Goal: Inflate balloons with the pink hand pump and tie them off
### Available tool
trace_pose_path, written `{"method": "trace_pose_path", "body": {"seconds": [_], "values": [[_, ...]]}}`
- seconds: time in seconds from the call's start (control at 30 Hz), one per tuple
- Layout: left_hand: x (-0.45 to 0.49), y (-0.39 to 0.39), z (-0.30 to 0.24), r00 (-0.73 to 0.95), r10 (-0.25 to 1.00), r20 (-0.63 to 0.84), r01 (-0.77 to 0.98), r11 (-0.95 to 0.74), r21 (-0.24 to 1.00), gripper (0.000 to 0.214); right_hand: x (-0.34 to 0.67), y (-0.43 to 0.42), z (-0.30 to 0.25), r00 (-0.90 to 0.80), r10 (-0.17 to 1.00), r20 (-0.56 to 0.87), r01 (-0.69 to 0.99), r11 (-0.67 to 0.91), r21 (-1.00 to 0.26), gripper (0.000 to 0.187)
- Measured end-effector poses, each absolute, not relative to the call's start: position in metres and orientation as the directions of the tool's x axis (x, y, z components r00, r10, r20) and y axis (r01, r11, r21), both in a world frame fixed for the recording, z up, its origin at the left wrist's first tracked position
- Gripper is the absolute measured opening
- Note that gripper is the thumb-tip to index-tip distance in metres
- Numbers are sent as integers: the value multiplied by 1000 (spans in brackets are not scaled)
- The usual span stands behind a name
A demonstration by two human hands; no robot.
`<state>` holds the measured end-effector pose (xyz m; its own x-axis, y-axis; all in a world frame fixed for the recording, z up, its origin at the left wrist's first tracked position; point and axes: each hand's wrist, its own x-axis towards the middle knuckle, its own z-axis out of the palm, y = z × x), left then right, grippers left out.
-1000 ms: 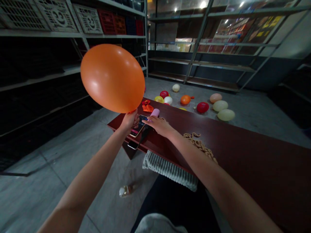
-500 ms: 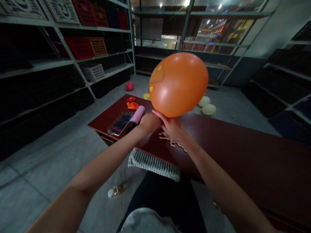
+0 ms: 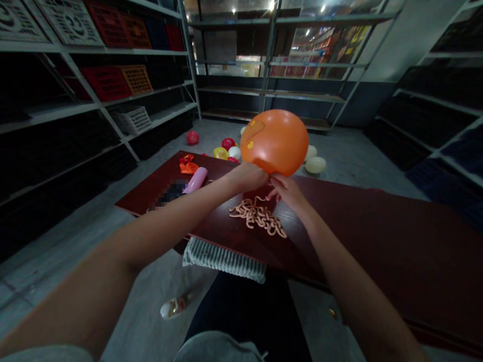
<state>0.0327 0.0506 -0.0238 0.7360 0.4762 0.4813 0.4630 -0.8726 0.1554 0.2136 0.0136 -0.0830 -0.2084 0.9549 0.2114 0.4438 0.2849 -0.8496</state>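
An inflated orange balloon (image 3: 279, 138) with a printed figure and yellow spots is held above the dark red table (image 3: 339, 216). My left hand (image 3: 249, 177) is closed at its lower end, the knuckles against the balloon. From the right, my right hand (image 3: 287, 191) meets it, thumb and index finger pinched at the balloon's neck. The neck itself is mostly hidden by my fingers. Below the hands lies a heap of tan cord (image 3: 258, 216) in loops, one strand rising close to my right fingertips.
On the table's left are a pink cylinder (image 3: 196, 180), a blurred dark object (image 3: 171, 192) and limp orange-red balloons (image 3: 188, 166). Loose balloons, among them a white one (image 3: 315, 165), lie on the floor beyond. Shelves with crates (image 3: 136, 79) line the left wall; a bottle (image 3: 173, 307) lies below.
The balloon has dropped lower and appears smaller in view. My left hand has turned across the balloon's neck, and my right hand has come away to its right side, uncovering the cord heap.
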Motion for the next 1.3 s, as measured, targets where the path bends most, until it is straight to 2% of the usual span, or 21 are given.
{"method": "trace_pose_path", "body": {"seconds": [0.07, 0.17, 0.23, 0.3, 0.37, 0.5, 0.63, 0.67, 0.73, 0.8, 0.83, 0.9, 0.97, 1.03, 1.13, 1.2, 1.3], "values": [[37, 55, -25, 739, 463, 490, 482, -871, 96, 22, 212, 20, -86, -157, 970, 183, 257, 219, -941, 46], [39, 53, -28, 740, 546, 392, 542, -830, 132, 7, 216, 27, -96, -75, 980, 186, 83, 192, -978, 47], [38, 47, -33, 689, 641, 339, 621, -763, 180, 15, 221, 29, -106, 8, 980, 199, -2, 199, -980, 47], [34, 40, -45, 557, 750, 357, 706, -654, 271, 30, 227, 32, -118, 84, 974, 210, -40, 214, -976, 46], [28, 36, -61, 568, 770, 291, 691, -638, 339, 27, 232, 35, -128, 143, 962, 234, -27, 240, -970, 46], [22, 37, -96, 669, 736, 105, 654, -650, 387, 17, 236, 39, -138, 277, 909, 312, 91, 299, -950, 42], [30, 51, -107, 686, 714, 142, 609, -670, 425, 4, 237, 39, -141, 349, 859, 373, 241, 303, -922, 36], [34, 57, -106, 672, 720, 174, 583, -659, 476, 3, 237, 39, -142, 359, 854, 376, 253, 298, -920, 35], [44, 68, -98, 600, 767, 229, 482, -575, 661, 10, 239, 40, -142, 383, 851, 360, 246, 282, -927, 35], [56, 78, -88, 484, 838, 254, 244, -407, 880, 16, 240, 40, -141, 416, 848, 328, 202, 266, -943, 36], [62, 83, -83, 429, 867, 254, 76, -315, 946, 19, 240, 41, -140, 429, 847, 312, 172, 263, -949, 37], [76, 88, -77, 354, 899, 260, -249, -177, 952, 22, 240, 40, -137, 447, 844, 295, 111, 275, -955, 39], [88, 90, -78, 317, 912, 261, -436, -104, 894, 25, 238, 39, -132, 465, 833, 299, 68, 303, -950, 38], [96, 88, -85, 295, 928, 225, -486, -57, 872, 29, 235, 35, -127, 479, 823, 306, 36, 330, -943, 36], [96, 82, -95, 280, 945, 169, -449, -26, 893, 29, 228, 30, -120, 455, 843, 285, -24, 332, -943, 33], [90, 77, -96, 267, 939, 218, -421, -90, 903, 24, 222, 27, -117, 422, 871, 253, -71, 310, -948, 33], [80, 71, -89, 250, 884, 396, -372, -290, 882, 12, 214, 22, -114, 385, 900, 205, -140, 277, -951, 33]]}}
